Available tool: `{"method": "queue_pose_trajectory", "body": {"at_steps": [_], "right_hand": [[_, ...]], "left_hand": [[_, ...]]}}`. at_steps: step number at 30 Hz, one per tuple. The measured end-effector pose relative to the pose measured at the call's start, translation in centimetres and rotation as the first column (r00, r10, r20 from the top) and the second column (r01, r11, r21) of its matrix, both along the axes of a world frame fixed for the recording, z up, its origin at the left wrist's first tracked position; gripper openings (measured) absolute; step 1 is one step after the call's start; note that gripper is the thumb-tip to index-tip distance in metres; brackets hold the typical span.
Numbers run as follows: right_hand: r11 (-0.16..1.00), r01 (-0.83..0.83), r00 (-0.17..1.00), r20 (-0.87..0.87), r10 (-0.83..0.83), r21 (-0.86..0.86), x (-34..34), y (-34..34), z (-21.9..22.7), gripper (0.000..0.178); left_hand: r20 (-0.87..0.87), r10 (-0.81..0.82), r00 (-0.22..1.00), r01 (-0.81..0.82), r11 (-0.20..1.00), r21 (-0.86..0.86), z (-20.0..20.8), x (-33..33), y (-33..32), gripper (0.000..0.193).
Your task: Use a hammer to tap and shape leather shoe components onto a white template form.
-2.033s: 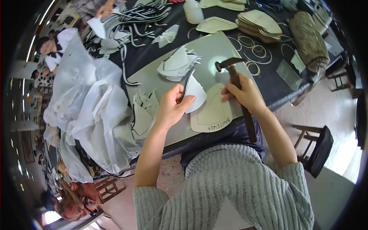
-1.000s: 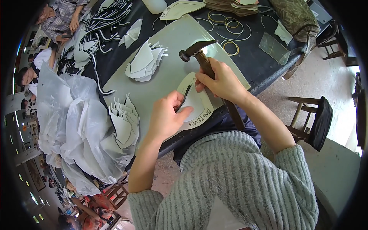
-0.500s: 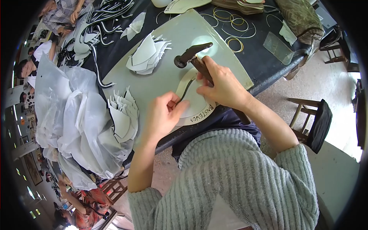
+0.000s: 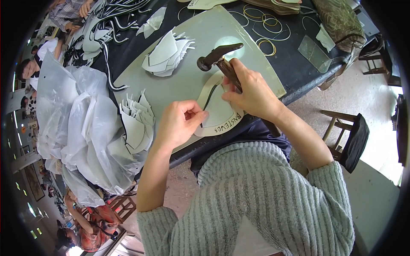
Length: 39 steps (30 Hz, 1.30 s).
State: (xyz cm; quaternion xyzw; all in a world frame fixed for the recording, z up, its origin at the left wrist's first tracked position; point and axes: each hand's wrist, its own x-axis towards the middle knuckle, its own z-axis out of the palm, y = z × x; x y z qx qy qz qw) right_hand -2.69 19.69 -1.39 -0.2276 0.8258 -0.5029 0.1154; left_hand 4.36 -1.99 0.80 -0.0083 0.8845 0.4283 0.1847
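My right hand (image 4: 255, 93) is closed round the wooden handle of a hammer (image 4: 220, 55), its dark metal head raised above the board. The right fingertips also rest by the upper edge of a white shaped piece (image 4: 221, 109). Beneath that piece lies a cream curved template (image 4: 209, 131) with handwriting along its rim. A thin black strip (image 4: 209, 98) follows the piece's curved left edge. At the strip's lower end, my left hand (image 4: 180, 123) pinches it between thumb and forefinger. The hands partly hide the template.
A grey board (image 4: 171, 91) carries two stacks of white cut pieces, one farther back (image 4: 166, 57), one at left (image 4: 137, 123). Clear plastic bags (image 4: 85, 132) bulge at the left. Wire rings (image 4: 267, 47) and black-and-white strips (image 4: 106, 64) lie on the dark table. Other people sit leftward.
The view has shifted slightly. My left thumb has drawn back from lying over the white piece into a pinch at the strip's lower end. The hammer stays raised in my right hand.
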Motion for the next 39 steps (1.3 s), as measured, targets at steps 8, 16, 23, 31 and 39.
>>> {"method": "queue_pose_trajectory", "body": {"at_steps": [8,16,23,31,39], "right_hand": [[0.997,0.001,1.000,0.000,-0.001,0.081,0.0,0.0,-0.3,0.045],[0.994,-0.066,0.998,0.011,0.065,0.086,-0.6,-0.3,0.2,0.042],[0.990,0.072,0.990,0.116,-0.086,0.122,-2.4,0.9,1.4,0.039],[0.936,-0.097,0.985,-0.101,0.139,0.339,-2.4,-0.4,0.5,0.051],[0.939,-0.075,0.991,-0.082,0.108,0.335,-2.2,-0.5,1.0,0.047]], "left_hand": [[-0.181,-0.095,0.979,0.031,0.944,-0.328,0.9,0.8,2.3,0.015],[-0.639,-0.381,0.669,0.083,0.892,-0.444,-2.1,3.3,4.3,0.042],[-0.635,-0.349,0.690,0.086,0.909,-0.407,-2.2,3.4,4.0,0.047],[-0.655,-0.198,0.729,0.028,0.965,-0.261,-3.1,2.8,3.5,0.037],[-0.673,0.022,0.739,-0.324,0.888,-0.327,-3.5,1.0,6.0,0.030]]}}
